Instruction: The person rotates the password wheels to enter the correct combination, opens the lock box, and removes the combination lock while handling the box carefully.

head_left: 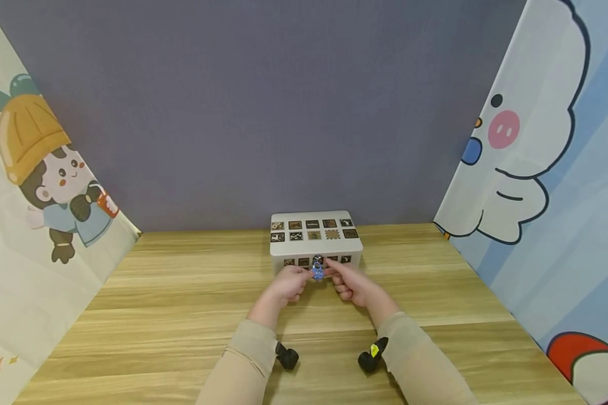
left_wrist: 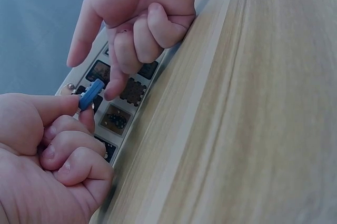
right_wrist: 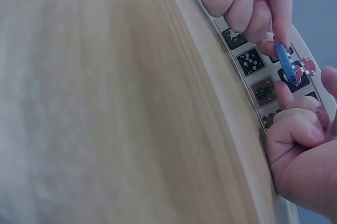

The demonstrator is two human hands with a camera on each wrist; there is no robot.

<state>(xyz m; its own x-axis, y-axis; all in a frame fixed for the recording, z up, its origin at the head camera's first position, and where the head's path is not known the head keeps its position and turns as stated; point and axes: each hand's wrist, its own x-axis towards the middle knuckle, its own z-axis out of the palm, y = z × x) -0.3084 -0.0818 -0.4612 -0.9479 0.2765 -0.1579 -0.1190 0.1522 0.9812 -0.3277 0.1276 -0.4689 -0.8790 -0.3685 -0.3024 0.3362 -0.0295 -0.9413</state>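
A small blue padlock with a row of pale, dial-like marks hangs at the metal clasp on the front of a white box. The thumb and index finger of my left hand pinch the padlock from its left side; the other fingers are curled. On the opposite side, my right hand has its index fingertip beside the padlock, its thumb held apart and the remaining fingers curled. Whether that fingertip touches the lock I cannot tell. Small dark picture squares decorate the box.
The box stands at the back of a wood-grain table, close to a grey panel. Cartoon-printed sheets flank the table. Black wrist devices sit by both sleeves.
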